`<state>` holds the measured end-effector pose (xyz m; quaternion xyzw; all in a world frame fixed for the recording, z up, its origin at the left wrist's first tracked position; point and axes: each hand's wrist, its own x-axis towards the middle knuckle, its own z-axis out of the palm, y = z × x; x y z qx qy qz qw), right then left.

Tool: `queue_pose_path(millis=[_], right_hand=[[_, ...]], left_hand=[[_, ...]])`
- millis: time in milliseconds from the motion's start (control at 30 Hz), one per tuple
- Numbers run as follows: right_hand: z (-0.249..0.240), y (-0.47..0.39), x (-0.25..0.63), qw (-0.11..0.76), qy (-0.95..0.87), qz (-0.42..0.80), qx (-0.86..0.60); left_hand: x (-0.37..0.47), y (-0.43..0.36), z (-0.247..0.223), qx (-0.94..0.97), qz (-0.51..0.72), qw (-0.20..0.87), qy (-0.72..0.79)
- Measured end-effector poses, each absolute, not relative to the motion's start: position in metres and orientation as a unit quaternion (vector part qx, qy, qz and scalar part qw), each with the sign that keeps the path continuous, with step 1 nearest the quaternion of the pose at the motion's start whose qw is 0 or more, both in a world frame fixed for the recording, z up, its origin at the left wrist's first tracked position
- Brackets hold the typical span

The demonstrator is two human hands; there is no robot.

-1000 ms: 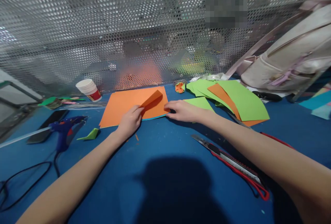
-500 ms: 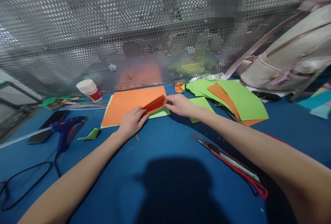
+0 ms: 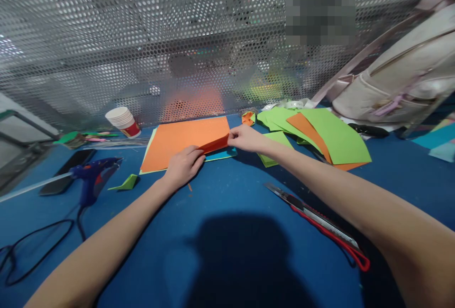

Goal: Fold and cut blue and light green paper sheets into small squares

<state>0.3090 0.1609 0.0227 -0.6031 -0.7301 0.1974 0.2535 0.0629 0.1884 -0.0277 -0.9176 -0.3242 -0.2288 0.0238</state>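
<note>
A stack of orange paper lies flat by the perforated metal panel, with a green edge showing on its left side. The near right corner of an orange sheet is lifted, its darker underside facing me. My right hand pinches that corner between thumb and fingers. At the near edge, my left hand grips the same sheet, fingers on top and thumb in front. A blue sheet shows beneath the lifted part. Close to the left hand lies a thin orange scrap.
A box cutter with its blade out lies below my right forearm. Green sheets and a folded orange piece sit further back. On the left are a glue gun, phone and paper cups. A backpack stands right.
The lifted orange flap looks narrower, and blue paper now shows below it where green showed before. Both hands stay near the same place, the right slightly higher. The view has shifted slightly.
</note>
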Motion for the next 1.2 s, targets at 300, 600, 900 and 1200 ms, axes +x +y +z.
queue_pose_path(millis=[300,600,900,1200], right_hand=[[0.022,0.158,0.309,0.27,-0.745,0.121,-0.598],[0.01,0.135,0.321,0.071,-0.871,0.016,-0.485],[0.017,0.135,0.31,-0.024,-0.876,-0.049,-0.479],[0.017,0.139,0.318,0.02,-0.866,-0.05,-0.497]], left_hand=[[0.058,0.196,-0.035,-0.906,-0.251,0.017,-0.34],[0.057,0.202,-0.037,-0.871,-0.326,0.019,-0.366],[0.057,0.202,-0.03,-0.885,-0.32,0.018,-0.337],[0.056,0.206,-0.031,-0.891,-0.318,0.026,-0.324]])
